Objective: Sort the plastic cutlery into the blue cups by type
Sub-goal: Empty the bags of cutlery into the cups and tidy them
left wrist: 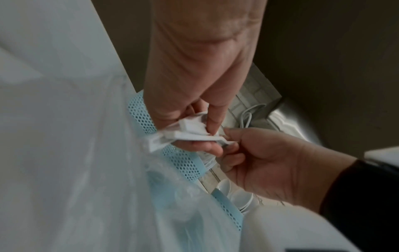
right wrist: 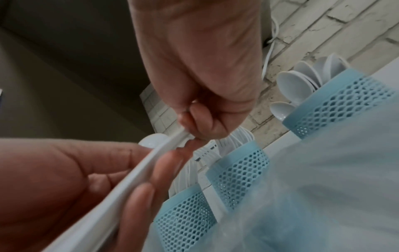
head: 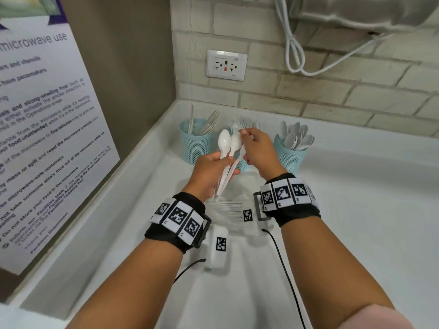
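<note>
My left hand [head: 226, 168] grips a small bunch of white plastic spoons [head: 224, 141] by their handles, bowls up, above the counter. My right hand [head: 245, 148] pinches one spoon of that bunch near its neck [right wrist: 172, 141]. In the left wrist view the handle ends [left wrist: 190, 132] stick out between my left fingers [left wrist: 212, 117]. Three blue mesh cups stand at the back. The left cup [head: 196, 143] holds knives and forks. The middle cup [right wrist: 239, 170], with forks, is mostly hidden behind my hands. The right cup [head: 291, 157] is full of spoons [head: 295, 136].
A clear plastic bag [head: 225, 208] with more white cutlery lies on the white counter [head: 356, 198] under my wrists. A poster [head: 40, 138] covers the left wall. The brick back wall carries an outlet [head: 226, 65] and a hanging white cable [head: 294, 51].
</note>
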Demonstrator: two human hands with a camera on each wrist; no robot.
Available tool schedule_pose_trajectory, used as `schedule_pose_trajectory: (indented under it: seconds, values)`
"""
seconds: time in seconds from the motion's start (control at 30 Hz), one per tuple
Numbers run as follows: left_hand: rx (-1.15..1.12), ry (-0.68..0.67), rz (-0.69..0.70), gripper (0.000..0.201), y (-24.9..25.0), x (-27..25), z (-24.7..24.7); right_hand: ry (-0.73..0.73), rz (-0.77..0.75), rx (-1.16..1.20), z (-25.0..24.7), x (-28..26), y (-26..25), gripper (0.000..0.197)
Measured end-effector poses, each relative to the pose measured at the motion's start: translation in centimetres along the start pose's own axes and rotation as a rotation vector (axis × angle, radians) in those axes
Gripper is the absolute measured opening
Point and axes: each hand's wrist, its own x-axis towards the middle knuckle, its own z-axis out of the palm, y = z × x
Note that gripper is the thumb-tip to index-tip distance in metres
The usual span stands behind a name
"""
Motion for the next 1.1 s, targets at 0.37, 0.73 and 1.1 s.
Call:
schedule_pose_trajectory:
  seconds: [0.37,0.73,1.1]
  values:
    - [0.078,0.019,0.018,0.017,-0.5,-0.2,0.6,-0.161,0.130,0.140,-1.0,-1.4,-0.1,0.024]
    - [0.309,0.057,0.173,0.012,-0.6,-0.4,1.0,-0.146,0.169,0.029,-1.2,-1.2,-0.4,0.020]
    - [0.481,0.064,0.297,0.024,-0.8,0.1,0.7,-0.186,0.172,0.145,-1.8,-1.3,0.4,0.031]
